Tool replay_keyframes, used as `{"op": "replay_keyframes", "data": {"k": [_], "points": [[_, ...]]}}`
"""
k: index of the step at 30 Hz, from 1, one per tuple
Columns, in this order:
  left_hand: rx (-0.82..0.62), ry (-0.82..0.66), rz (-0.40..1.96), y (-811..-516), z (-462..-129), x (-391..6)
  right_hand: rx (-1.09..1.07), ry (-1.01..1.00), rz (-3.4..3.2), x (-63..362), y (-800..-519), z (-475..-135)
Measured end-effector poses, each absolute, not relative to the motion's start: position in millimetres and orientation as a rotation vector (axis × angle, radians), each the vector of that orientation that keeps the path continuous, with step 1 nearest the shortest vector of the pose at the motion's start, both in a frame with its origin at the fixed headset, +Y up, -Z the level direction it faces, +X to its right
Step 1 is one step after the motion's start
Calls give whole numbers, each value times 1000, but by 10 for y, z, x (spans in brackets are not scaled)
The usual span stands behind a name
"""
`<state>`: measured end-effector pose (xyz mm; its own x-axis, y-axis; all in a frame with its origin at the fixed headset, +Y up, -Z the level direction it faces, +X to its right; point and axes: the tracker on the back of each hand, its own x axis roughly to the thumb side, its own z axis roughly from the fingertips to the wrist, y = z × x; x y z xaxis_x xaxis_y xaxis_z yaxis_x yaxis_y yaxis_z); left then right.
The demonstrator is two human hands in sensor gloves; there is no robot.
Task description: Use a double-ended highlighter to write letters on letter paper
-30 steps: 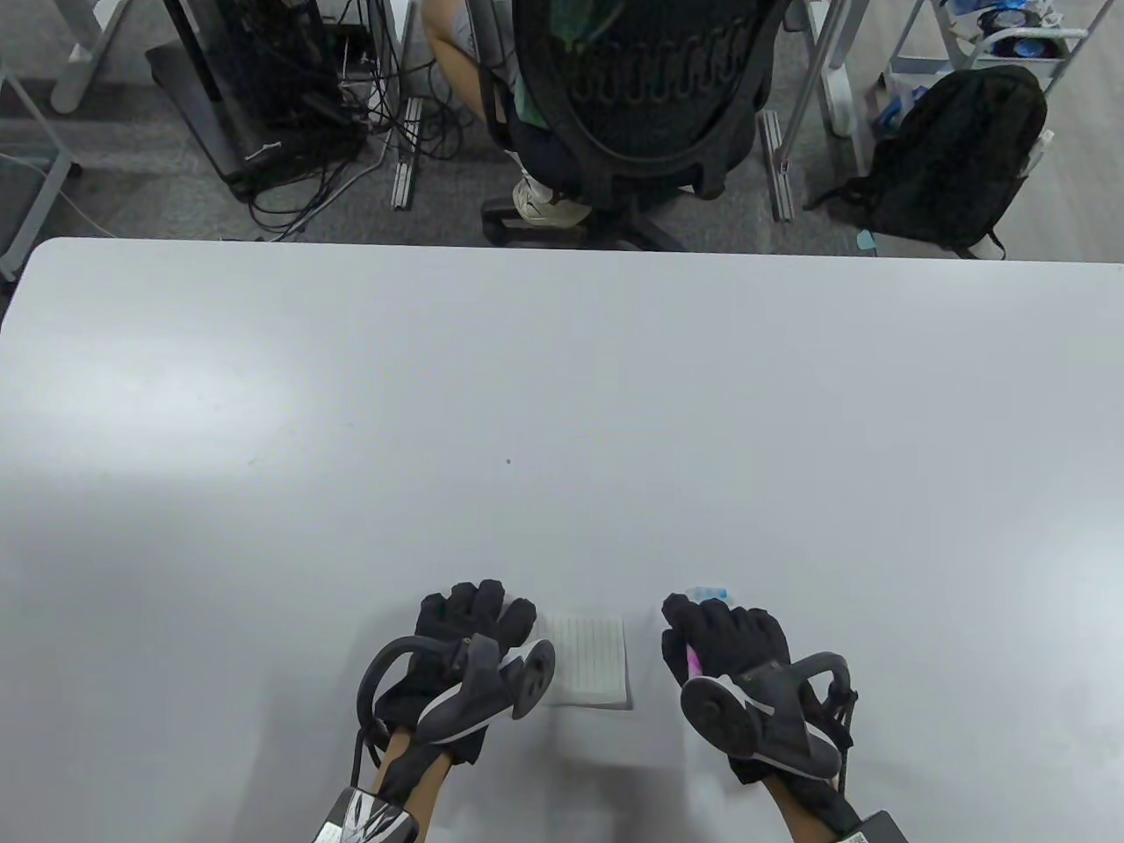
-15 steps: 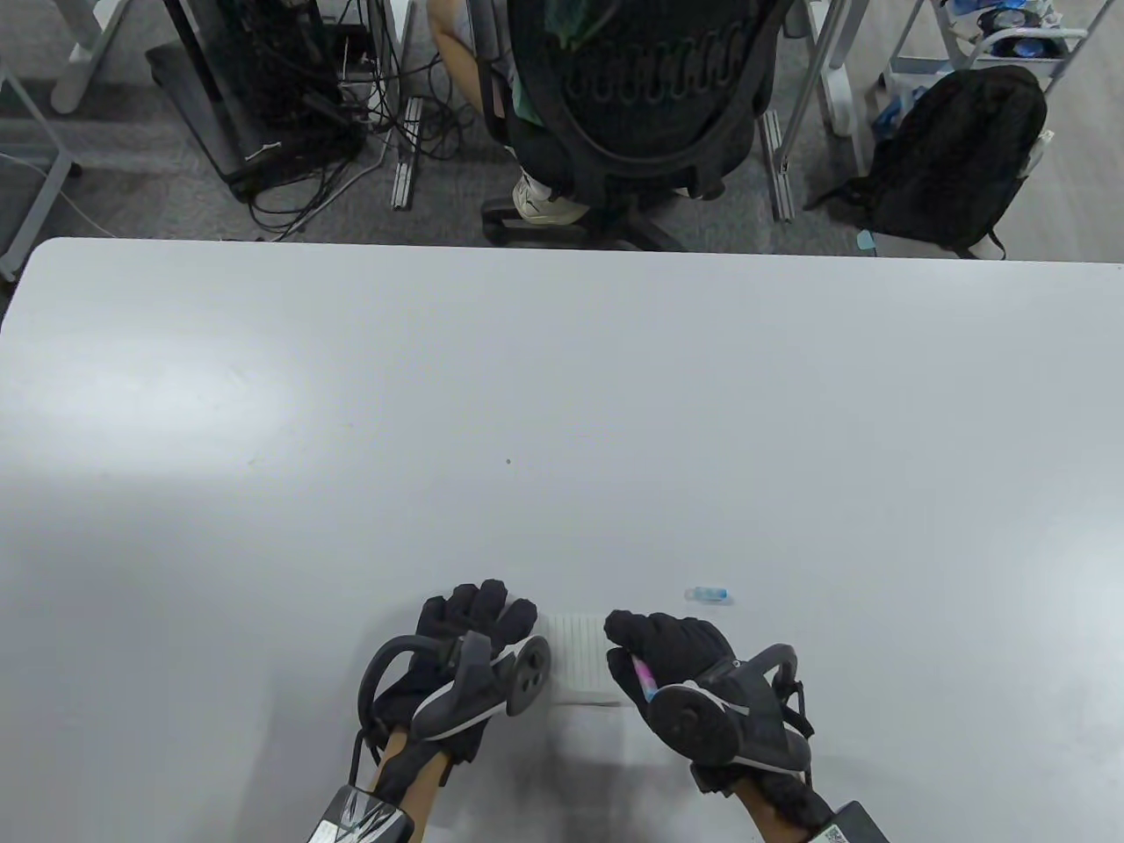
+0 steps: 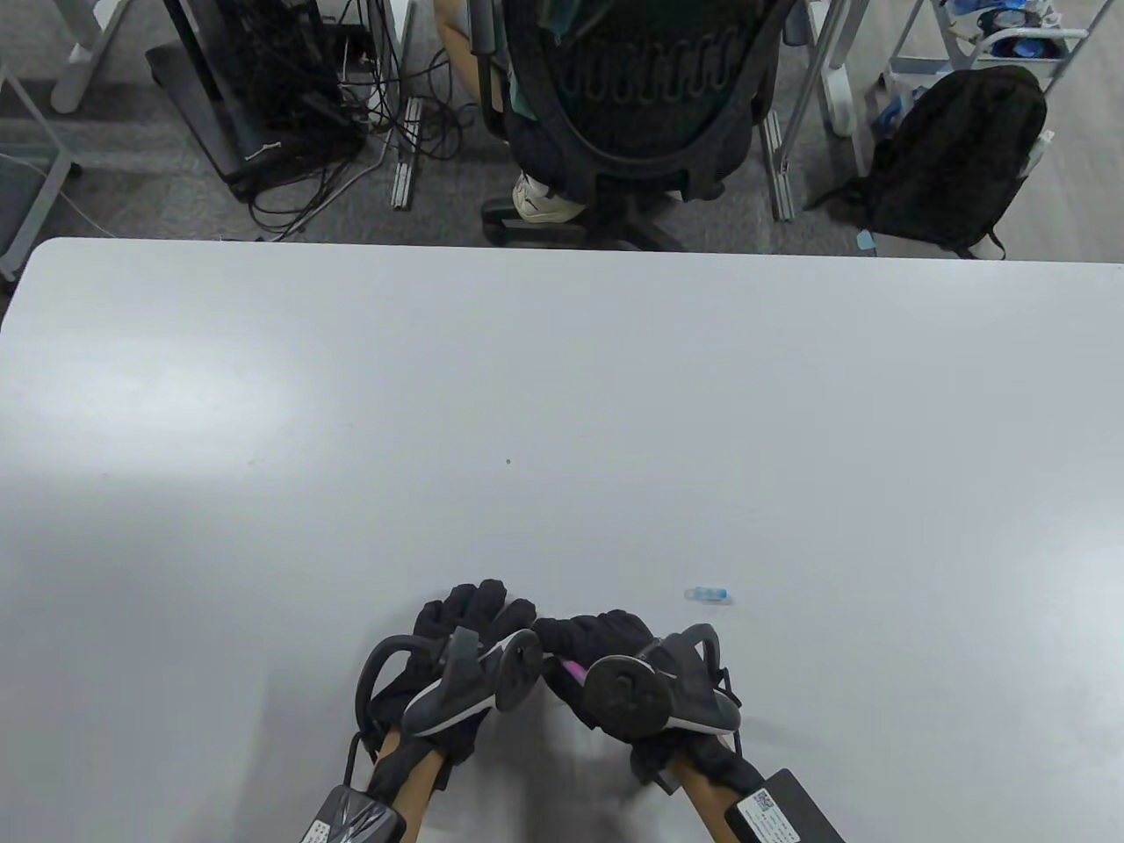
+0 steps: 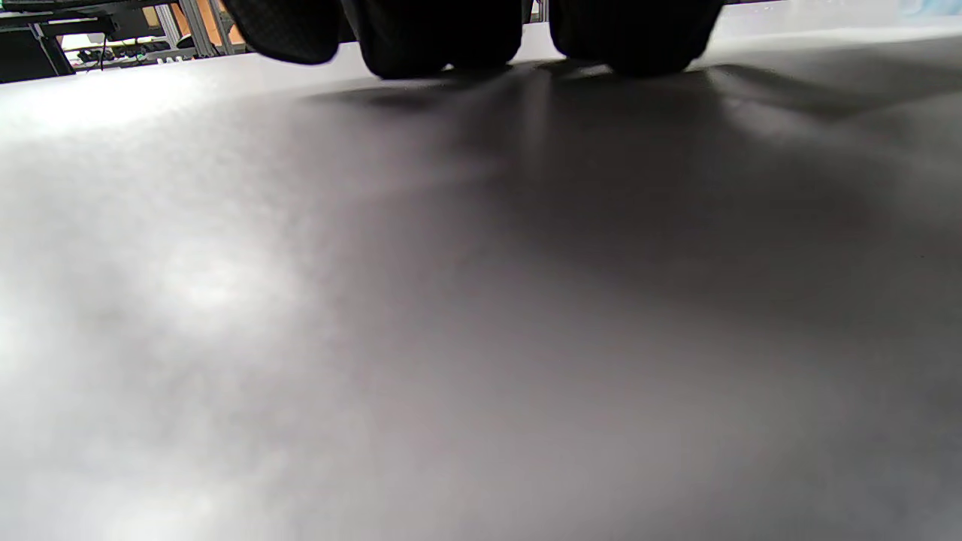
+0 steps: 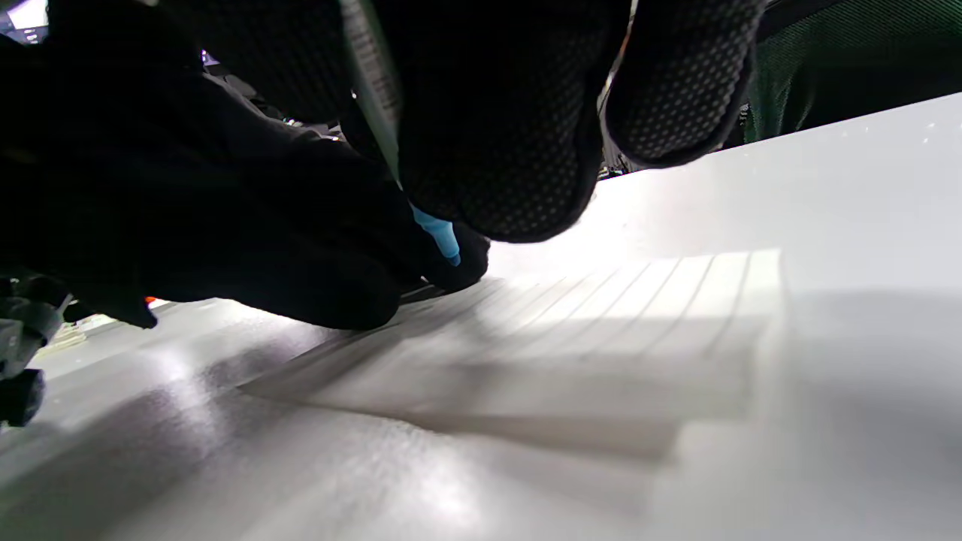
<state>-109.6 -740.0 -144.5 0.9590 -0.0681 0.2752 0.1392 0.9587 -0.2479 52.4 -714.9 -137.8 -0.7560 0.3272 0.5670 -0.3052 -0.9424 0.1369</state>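
My right hand [image 3: 597,637] grips the double-ended highlighter [image 3: 575,673], whose pink end shows behind the knuckles. In the right wrist view its uncapped blue tip [image 5: 442,237] points down at the far left part of the lined letter paper [image 5: 601,323], at or just above the sheet. In the table view the right hand hides the paper. My left hand [image 3: 479,615] lies just left of it with fingertips [image 4: 436,45] down on the table, holding nothing. The clear blue cap [image 3: 709,594] lies on the table to the right of my right hand.
The grey table [image 3: 562,395] stretches far ahead and to both sides. Beyond its far edge stand a black office chair [image 3: 632,105] with a seated person, a black backpack [image 3: 957,158] and a tangle of cables [image 3: 290,114] on the floor.
My right hand has moved left with the highlighter, from beside the cap to over the paper, which it now covers. The cap stays on the table. My left hand has kept still.
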Motion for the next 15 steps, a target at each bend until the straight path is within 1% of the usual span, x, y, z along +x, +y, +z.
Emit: {"op": "replay_keyframes", "data": {"k": [10, 15], "points": [[-275, -269, -90, -7405, -1454, -1114, 864, 4, 2720, 436, -7236, -1436], [-276, -269, -86, -7408, -1456, -1118, 872, 25, 2731, 421, -7248, -1455]]}}
